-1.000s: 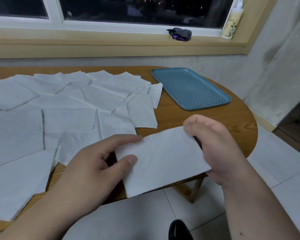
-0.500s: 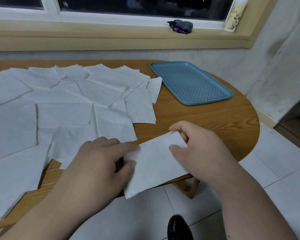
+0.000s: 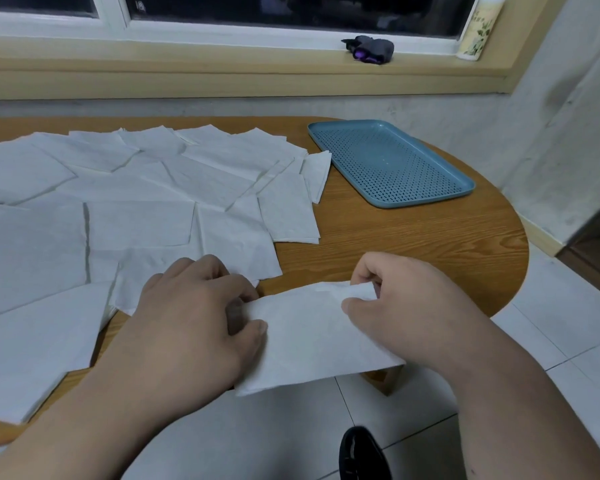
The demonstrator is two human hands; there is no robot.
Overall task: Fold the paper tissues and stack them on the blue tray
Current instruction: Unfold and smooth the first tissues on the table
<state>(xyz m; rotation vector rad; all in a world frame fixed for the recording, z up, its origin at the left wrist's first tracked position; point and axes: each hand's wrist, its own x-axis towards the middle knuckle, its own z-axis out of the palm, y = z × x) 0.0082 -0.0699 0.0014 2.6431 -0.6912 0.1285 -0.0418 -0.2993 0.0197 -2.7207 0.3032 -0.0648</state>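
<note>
1. The right hand (image 3: 409,306) pinches the far right corner of one white paper tissue (image 3: 312,334) between thumb and curled fingers; this corner is lifted and a little crumpled.
2. The left hand (image 3: 191,327) holds the left edge of the same tissue, with the thumb on top and the other fingers bent over the edge. Both hands are closed on the tissue.
3. The held tissue lies at the near edge of the wooden table (image 3: 413,244). Its near part hangs over the edge, above the tiled floor (image 3: 568,341).
4. From the hands, at 10 to 12 o'clock, many unfolded tissues (image 3: 136,216) are spread flat on the table and overlap each other. They cover most of the left part of the tabletop.
5. At 1 o'clock from the hands the blue tray (image 3: 461,192) lies on the table, near the far right edge. It has a perforated bottom. One tissue of the spread reaches just beside its left rim; I cannot tell if they touch.
6. At 12 o'clock, on the window sill (image 3: 222,67), rests a small dark object (image 3: 371,50) with a purple part. At its right stands a pale bottle (image 3: 478,29) with a leaf pattern.
7. At 6 o'clock, at the bottom of the view, a black shoe (image 3: 361,455) is on the floor.
</note>
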